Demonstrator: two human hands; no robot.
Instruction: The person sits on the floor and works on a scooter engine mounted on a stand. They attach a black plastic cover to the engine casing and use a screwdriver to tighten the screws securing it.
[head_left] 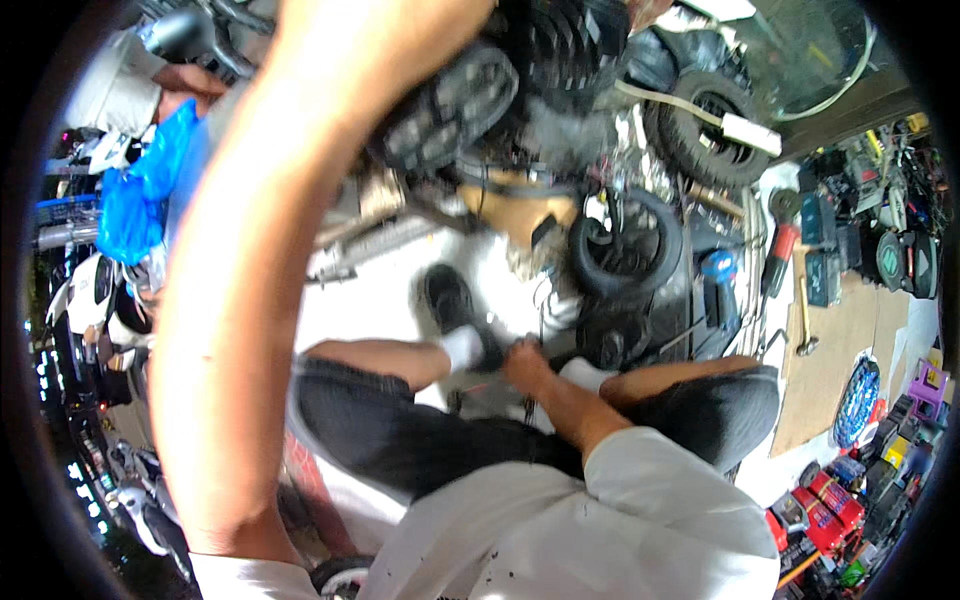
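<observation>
My left arm stretches up across the picture, and my left hand [425, 22] reaches the upper edge. Its fingers are cut off there, beside a black knobby tyre [450, 108] and a black ribbed part [565, 50]. Low between my bent legs is my right hand [524, 364], small and a little blurred. Its fingers look curled closed; whatever they may hold is too small to make out. A black shoe [446, 298] rests on the pale floor to the left of that hand. Right of it lie a small black wheel [626, 245] and dark machine parts [612, 335].
At upper right, a white power strip [750, 134] lies on a tyre [668, 128]. A red-bodied power tool [782, 245], a hammer [804, 310] and cardboard [840, 350] lie right. Another person's hand [190, 82] is upper left, above a blue bag [130, 215]. Parked motorbikes [92, 285] stand left.
</observation>
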